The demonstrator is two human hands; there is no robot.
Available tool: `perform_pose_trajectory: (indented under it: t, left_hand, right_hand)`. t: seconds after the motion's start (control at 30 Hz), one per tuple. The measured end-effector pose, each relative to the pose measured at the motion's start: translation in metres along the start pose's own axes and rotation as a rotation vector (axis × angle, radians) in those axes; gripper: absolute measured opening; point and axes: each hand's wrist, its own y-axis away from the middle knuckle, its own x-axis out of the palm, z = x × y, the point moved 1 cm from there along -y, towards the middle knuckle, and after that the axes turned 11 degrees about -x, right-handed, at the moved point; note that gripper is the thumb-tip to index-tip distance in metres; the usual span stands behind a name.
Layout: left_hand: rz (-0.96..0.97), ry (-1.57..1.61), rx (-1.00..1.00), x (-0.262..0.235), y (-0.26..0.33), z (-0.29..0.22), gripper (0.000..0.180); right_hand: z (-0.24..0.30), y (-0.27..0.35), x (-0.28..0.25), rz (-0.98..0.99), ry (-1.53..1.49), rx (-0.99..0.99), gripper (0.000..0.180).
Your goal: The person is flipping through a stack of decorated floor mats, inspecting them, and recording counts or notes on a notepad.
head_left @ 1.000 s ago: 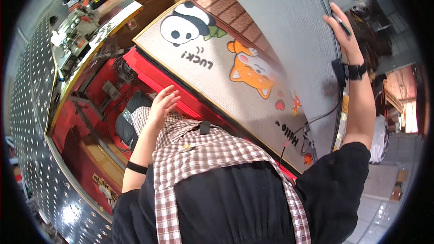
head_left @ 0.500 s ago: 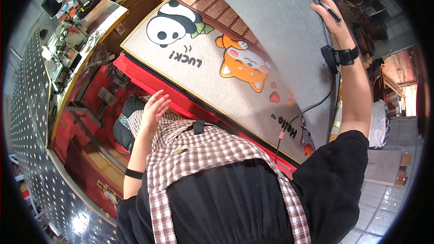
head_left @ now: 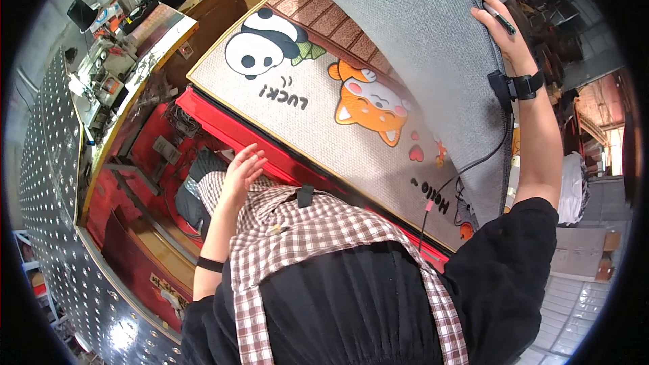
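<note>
While lying printed side up on the red bench (head_left: 223,125), shows panda and orange cat on beige doormat (head_left: 338,128); right grip (head_left: 503,37) clenched on lifted grey mat (head_left: 419,40) edge, left grip (head_left: 242,170) released, hovering.

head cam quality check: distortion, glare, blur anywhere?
Head view: strong fisheye, the red table edge bows and a black vignette rings the frame; glare on the perforated metal panel at lower left; the cartoon-animal mat is sharp; the right hand on the lifted grey mat shows no blur.

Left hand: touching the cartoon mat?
No: the left hand hangs open beside the red table edge, clear of the cartoon mat.
</note>
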Motion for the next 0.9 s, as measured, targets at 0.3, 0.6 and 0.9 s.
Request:
perform_pose_trajectory:
  t: [0.3,0.6,0.9]
  left_hand:
    - [-0.007,0.005,-0.030,-0.002,-0.001,0.009,0.048]
    - [-0.005,0.020,-0.048,-0.007,0.001,0.010,0.049]
    - [0.008,0.032,-0.055,-0.012,0.000,0.014,0.047]
  right_hand:
    - [-0.018,-0.006,-0.006,0.064,0.065,-0.085,0.058]
    - [-0.008,-0.003,-0.001,0.006,0.127,0.026,0.060]
    - [-0.008,0.004,-0.004,0.005,0.011,0.015,0.054]
